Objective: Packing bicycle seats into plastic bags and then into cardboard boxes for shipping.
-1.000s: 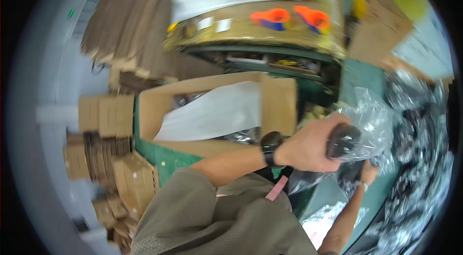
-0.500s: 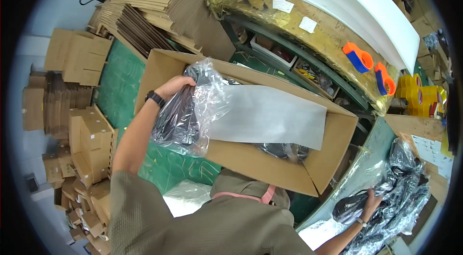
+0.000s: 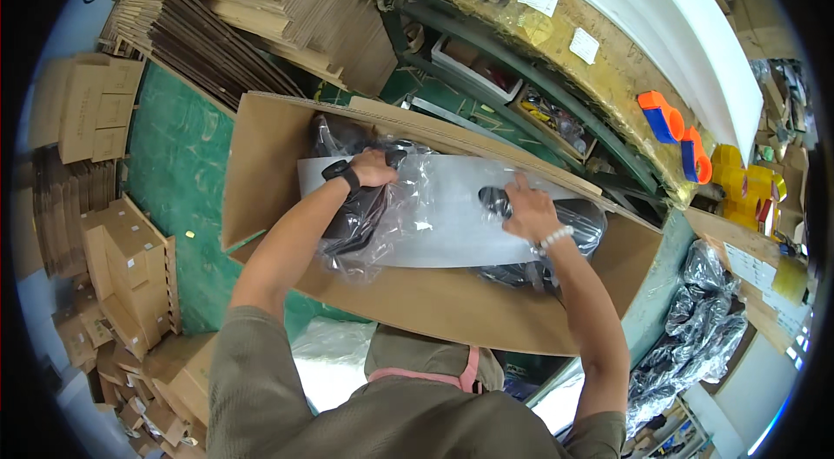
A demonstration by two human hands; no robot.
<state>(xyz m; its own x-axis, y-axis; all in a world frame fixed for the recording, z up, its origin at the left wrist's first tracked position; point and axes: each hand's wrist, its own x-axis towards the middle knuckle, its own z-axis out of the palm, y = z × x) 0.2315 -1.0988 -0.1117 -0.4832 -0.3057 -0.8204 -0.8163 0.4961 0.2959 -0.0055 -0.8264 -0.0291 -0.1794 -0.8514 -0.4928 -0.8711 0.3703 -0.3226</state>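
A long open cardboard box lies before me. Across its inside is a pale grey-white sheet. Fingers bent, my left hand grips a black item wrapped in clear plastic, lying over the sheet's left end. My right hand is closed on a second black plastic-wrapped item at the box's right end, on top of the sheet. Below the sheet's edge another dark wrapped item partly shows. The exact kind of the black items is hidden by the crinkled wrap.
On the right, a bench bears a heap of plastic-wrapped black items. Orange-and-blue tape dispensers and yellow tape rolls sit beyond the box. Flattened cardboard is stacked at far left; more cartons stand left.
My right hand has come from the heap on the right into the box with a black wrapped item. My left hand has lowered its wrapped item onto the sheet, moving rightward.
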